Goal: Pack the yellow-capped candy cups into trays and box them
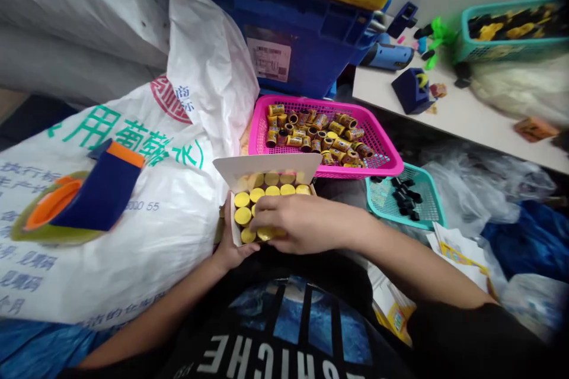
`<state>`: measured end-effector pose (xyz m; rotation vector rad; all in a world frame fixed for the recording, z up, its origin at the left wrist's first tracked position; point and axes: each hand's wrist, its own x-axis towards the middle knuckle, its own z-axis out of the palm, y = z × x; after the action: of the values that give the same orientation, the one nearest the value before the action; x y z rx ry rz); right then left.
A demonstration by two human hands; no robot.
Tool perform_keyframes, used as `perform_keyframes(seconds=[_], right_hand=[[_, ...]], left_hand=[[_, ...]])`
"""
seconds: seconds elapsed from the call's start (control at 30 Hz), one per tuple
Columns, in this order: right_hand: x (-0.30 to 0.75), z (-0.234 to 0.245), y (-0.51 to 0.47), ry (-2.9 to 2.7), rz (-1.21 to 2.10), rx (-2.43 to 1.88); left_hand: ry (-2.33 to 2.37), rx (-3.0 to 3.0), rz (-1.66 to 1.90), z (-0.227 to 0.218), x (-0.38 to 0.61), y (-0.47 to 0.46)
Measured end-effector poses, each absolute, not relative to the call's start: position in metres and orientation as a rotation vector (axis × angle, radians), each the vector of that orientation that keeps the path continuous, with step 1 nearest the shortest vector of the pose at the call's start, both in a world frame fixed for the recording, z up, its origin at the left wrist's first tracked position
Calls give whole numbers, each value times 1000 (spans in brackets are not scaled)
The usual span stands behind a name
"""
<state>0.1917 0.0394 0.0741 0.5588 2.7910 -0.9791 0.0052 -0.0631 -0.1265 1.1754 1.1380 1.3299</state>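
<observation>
A small white cardboard box [235,226] with its lid flap raised is held in front of my body. Rows of short cylinders with round yellow tops [243,215] stand upright in it. My left hand [232,247] grips the box from the left and below, thumb along its near edge. Over the box's right half, my right hand [296,222] reaches in, fingers bent down among the yellow tops. Its fingertips are partly hidden, so I cannot tell what is between them. Just beyond the box lies a pink basket [386,151] of small yellow-and-brown printed cylinders [311,133].
A white woven sack [186,231] fills the left, with a navy-and-orange piece [95,189] on it. Behind stands a blue crate [306,53]. To the right are a teal basket [429,189] with black parts, printed cards [462,254] and a white table [484,118].
</observation>
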Motion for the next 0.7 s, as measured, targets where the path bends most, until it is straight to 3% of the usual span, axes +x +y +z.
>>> perform_keyframes(seconds=[0.17, 0.4, 0.47, 0.6, 0.7], right_hand=[[243, 103, 44, 2799, -596, 986], [226, 67, 32, 2639, -194, 1016], [230, 68, 29, 2685, -208, 1070], [260, 92, 45, 2722, -632, 1286], [269, 89, 89, 2349, -478, 1801]], left_hand=[[1065, 1200, 1348, -129, 7, -62], [1070, 1248, 1358, -127, 7, -61], [1087, 1239, 1361, -129, 6, -64], [1114, 1121, 1338, -140, 3, -71], [1217, 1039, 1348, -147, 1, -74]])
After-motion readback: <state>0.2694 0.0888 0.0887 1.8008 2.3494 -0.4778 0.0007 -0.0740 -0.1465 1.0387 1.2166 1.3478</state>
